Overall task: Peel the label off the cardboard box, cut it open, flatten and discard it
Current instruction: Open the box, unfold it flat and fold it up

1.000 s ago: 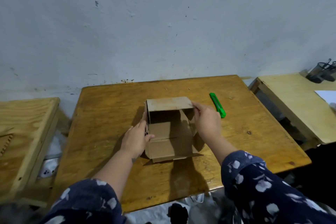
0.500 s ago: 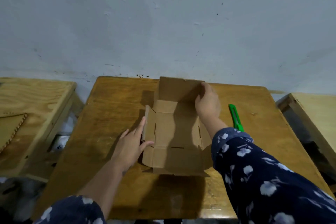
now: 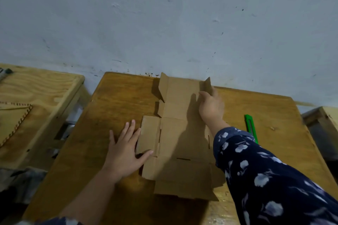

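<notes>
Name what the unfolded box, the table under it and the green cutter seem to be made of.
Box: plain brown cardboard, matte, with creases and cut slots. Table: wood, probably varnished, grain showing under a slight sheen. Cutter: likely plastic casing, uniformly bright green; blade not visible.

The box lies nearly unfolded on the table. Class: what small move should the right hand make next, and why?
Probably press the far right flap down flat. The box is spread open, but that flap stands up by the right hand, while the left hand pins the left panel.
</notes>
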{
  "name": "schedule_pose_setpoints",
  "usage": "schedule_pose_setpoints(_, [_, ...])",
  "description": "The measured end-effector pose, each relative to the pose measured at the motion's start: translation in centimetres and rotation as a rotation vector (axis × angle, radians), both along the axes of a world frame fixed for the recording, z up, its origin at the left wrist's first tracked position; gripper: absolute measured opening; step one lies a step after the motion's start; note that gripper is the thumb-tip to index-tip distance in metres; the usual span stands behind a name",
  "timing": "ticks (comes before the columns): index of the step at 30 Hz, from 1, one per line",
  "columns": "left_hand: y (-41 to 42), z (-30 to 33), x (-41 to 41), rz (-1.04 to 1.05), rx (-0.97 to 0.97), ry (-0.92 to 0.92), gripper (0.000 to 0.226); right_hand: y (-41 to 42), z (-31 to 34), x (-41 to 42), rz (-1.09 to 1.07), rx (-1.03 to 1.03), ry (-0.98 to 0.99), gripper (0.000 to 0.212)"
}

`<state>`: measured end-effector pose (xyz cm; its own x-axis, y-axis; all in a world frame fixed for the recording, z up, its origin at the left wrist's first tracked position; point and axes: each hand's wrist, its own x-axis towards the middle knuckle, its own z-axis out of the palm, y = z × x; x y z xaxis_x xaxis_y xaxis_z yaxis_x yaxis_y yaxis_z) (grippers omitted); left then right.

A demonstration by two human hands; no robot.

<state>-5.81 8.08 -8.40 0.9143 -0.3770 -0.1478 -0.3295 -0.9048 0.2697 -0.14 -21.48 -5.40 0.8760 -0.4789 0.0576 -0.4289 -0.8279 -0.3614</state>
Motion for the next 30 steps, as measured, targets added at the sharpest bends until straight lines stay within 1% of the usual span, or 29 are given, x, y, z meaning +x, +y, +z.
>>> schedule_pose_setpoints(2, [-0.9,0.7,0.0,0.056,-0.002,-0.008,0.107,1.4,-0.2,-1.0,-0.010,-0.124,-0.019,0.046])
schedule_pose_setpoints(3, [-1.3,1.0,-0.1,0.083,0.014,-0.002,0.103,2.2,-0.3,-1.6,-0.006,-0.144,-0.029,0.045])
schedule_pose_setpoints(6, [-2.4,1.3,-0.4,0.154,0.070,0.007,0.099,4.9,-0.9,-4.5,0.060,-0.116,0.006,0.035])
schedule_pose_setpoints(9, [-2.3,0.8,-0.7,0.182,0.065,0.032,0.097,7.5,-1.5,-7.8,0.091,-0.123,0.093,0.038])
schedule_pose_setpoints(13, [-1.8,0.9,-0.8,0.148,0.062,-0.003,0.095,10.0,-2.6,-11.0,0.114,-0.126,0.256,0.053])
schedule_pose_setpoints(17, [-0.9,1.4,-0.8,0.109,0.030,-0.036,0.090,10.5,-3.8,-11.8,0.108,-0.085,0.337,0.056])
schedule_pose_setpoints(19, [0.1,1.9,-0.7,0.102,-0.008,-0.058,0.084,10.6,-3.9,-11.8,0.111,-0.094,0.352,0.056])
schedule_pose_setpoints(24, [3.5,2.5,0.2,0.114,-0.131,-0.123,0.059,10.7,-3.7,-11.7,0.114,-0.107,0.365,0.056])
schedule_pose_setpoints(27, [5.3,2.1,0.7,0.090,-0.083,-0.098,0.055,10.8,-3.7,-11.7,0.109,-0.103,0.369,0.055])
schedule_pose_setpoints(30, [6.0,1.4,0.8,0.054,-0.002,-0.008,0.048,10.7,-3.8,-11.7,0.107,-0.106,0.376,0.055])
